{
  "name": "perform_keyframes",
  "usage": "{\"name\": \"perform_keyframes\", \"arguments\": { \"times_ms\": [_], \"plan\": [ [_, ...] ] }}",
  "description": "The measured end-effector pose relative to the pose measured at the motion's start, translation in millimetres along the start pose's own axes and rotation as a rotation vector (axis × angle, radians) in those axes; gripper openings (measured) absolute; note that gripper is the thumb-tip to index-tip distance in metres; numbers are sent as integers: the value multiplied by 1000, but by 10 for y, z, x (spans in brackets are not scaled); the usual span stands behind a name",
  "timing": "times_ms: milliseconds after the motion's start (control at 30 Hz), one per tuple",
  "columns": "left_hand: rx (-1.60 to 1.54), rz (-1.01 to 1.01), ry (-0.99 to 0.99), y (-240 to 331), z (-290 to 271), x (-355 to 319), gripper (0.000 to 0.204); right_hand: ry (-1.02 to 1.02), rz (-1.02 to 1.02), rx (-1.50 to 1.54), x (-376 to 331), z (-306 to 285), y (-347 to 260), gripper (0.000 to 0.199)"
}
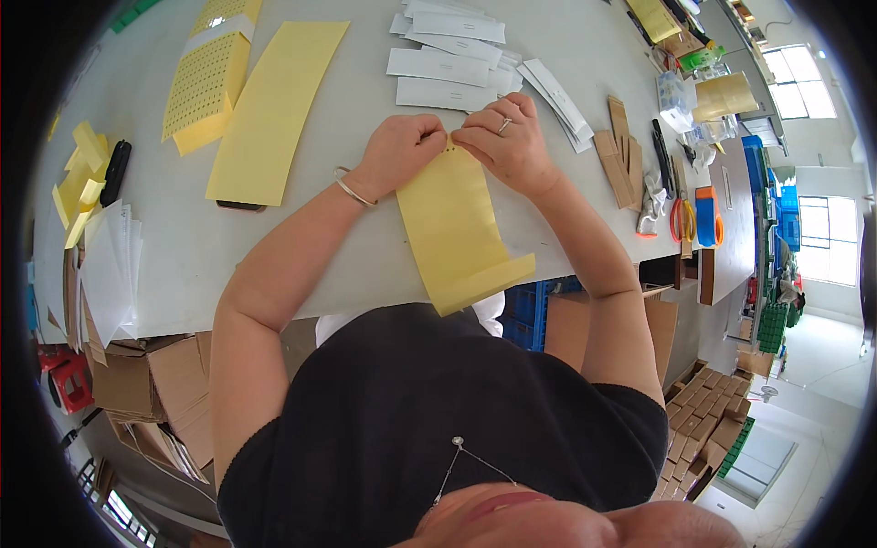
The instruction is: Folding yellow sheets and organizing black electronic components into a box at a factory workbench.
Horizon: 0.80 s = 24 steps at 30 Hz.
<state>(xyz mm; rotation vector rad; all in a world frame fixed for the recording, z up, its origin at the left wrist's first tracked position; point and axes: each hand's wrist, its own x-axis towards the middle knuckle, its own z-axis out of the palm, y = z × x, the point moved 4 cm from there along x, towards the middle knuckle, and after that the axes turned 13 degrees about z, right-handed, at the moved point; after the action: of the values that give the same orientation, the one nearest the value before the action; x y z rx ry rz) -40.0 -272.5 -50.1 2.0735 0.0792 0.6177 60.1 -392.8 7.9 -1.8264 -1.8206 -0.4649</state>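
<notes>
A long yellow paper sheet (449, 215) hangs over the near edge of the table, its lower end curled up toward me. My left hand (402, 151) pinches the left side of its far end, thumb and finger pressed together. Closed on the right side of that same end is my right hand (512, 146), with a ring on one finger. Small dark holes or marks show in the paper between the two hands. Just beyond them lie several white paper packets (443, 68), overlapping, some fanned out to the right. Fingertips partly hide the sheet's far edge.
Left of my arm lies another yellow sheet (279, 110), beside a banded yellow stack (208, 82). White papers (114, 265) and a black tool (115, 172) are at the far left. Brown cardboard strips (618, 160), a grey-white glove (650, 205) and an orange-and-blue tape dispenser (706, 217) lie right.
</notes>
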Motion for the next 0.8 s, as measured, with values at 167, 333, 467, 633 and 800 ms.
{"name": "perform_keyframes", "arguments": {
  "times_ms": [167,333,467,633,800],
  "plan": [
    [-43,-49,106,-2,-50,18,19,-150,288,310,336,76,253,5],
    [9,-16,97,35,-41,24,19,-151,588,352,669,473,739,10],
    [-7,-19,74,62,-46,35,19,-269,567,31,685,688,789,22],
    [-12,-16,80,54,-35,27,22,-217,404,-84,629,619,732,42],
    [17,-9,50,50,-33,39,25,-363,474,-136,670,544,679,42]
  ]
}}
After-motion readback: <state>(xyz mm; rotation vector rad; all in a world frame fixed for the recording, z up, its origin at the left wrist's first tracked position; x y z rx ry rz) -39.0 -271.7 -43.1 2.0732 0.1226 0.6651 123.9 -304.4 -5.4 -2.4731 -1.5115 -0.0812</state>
